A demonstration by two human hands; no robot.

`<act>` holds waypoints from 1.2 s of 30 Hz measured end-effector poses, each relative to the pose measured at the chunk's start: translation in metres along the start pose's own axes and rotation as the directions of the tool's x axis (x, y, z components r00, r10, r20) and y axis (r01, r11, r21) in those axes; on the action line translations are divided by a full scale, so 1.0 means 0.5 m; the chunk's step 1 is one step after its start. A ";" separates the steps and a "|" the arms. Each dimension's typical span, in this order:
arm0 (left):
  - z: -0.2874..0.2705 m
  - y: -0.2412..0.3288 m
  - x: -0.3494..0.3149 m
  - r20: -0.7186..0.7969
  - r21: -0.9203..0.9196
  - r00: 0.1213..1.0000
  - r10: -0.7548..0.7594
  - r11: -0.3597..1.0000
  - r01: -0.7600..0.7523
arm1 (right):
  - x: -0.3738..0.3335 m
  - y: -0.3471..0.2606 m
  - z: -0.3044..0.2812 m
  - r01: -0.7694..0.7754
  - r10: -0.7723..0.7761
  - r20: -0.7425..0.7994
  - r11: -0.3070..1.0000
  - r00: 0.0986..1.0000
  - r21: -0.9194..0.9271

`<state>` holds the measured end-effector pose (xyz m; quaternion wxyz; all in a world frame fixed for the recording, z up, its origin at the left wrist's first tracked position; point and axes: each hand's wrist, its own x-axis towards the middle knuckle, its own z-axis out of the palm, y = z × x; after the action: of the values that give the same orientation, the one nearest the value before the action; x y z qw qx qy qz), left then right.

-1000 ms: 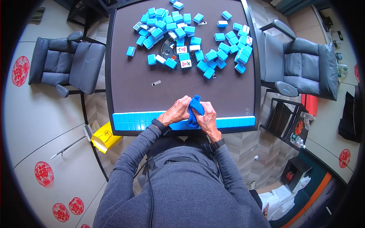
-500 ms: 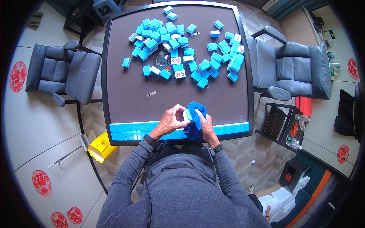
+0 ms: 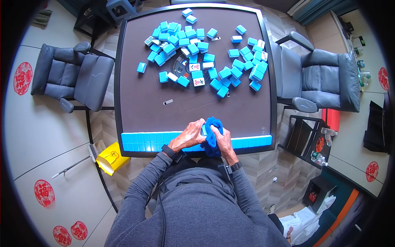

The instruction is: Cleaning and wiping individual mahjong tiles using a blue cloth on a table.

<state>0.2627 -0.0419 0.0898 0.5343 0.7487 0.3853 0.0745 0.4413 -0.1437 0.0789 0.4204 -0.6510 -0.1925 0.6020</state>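
My left hand point(image 3: 192, 134) grips a blue-backed mahjong tile point(image 3: 203, 130) between thumb and fingers above the near edge of the table. A bunched blue cloth point(image 3: 212, 142) is in my right hand point(image 3: 223, 140), pressed against the tile's right side. Part of the tile is hidden by the fingers and the cloth. Beneath my hands, a long double row of mahjong tiles point(image 3: 148, 142) lies along the near edge, blue backs up. Farther off, a loose heap of mahjong tiles point(image 3: 173, 40) covers the table's middle and far part, mostly backs up, a few showing faces.
The dark mahjong table point(image 3: 142, 111) has a raised black frame and a round centre panel point(image 3: 181, 64). Grey armchairs stand at its left point(image 3: 84, 76) and right point(image 3: 325, 78). A yellow bag point(image 3: 111, 158) is by the near left corner. Another person's hand point(image 3: 290, 231) shows at lower right.
The cloth now wraps closer round the tile, and my hands have come together. The whole view has shifted slightly.
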 end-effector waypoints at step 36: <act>0.023 0.058 -0.017 -0.303 -0.027 0.936 0.179 0.980 -0.196 | 0.011 0.073 0.006 -0.304 0.062 0.332 0.582 0.941 0.754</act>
<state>0.2775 -0.0597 0.1125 0.4814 0.7466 0.3862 0.2483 0.4300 -0.1597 0.0472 0.5704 -0.3232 0.1093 0.7471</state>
